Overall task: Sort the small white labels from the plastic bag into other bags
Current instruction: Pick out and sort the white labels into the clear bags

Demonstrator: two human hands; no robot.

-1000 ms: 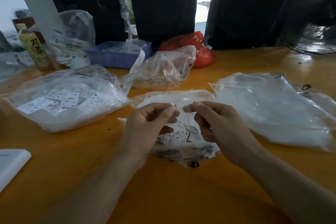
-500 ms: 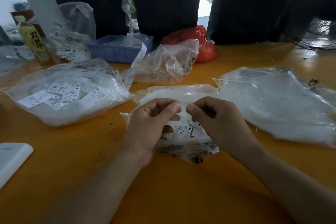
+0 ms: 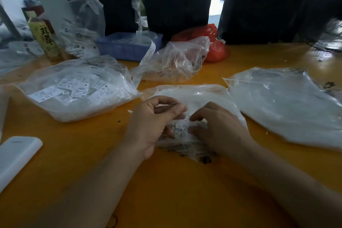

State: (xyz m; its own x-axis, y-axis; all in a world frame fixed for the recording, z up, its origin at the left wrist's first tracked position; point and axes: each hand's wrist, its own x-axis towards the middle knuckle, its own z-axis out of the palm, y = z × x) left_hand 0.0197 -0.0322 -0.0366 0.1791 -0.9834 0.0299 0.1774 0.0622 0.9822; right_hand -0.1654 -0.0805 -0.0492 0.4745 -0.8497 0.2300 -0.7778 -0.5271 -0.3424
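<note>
Our right hand (image 3: 218,127) has dropped from the pinch, fingers now curled on the plastic bag (image 3: 196,96) under both hands; left hand (image 3: 153,124) pinches its film. Labels (image 3: 180,127) between them, unsorted.

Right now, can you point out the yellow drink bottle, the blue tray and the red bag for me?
yellow drink bottle (image 3: 46,40): head view, on its label with the dark characters.
blue tray (image 3: 125,50): head view, on its front wall.
red bag (image 3: 215,51): head view, on its bulging lower right part.
</note>
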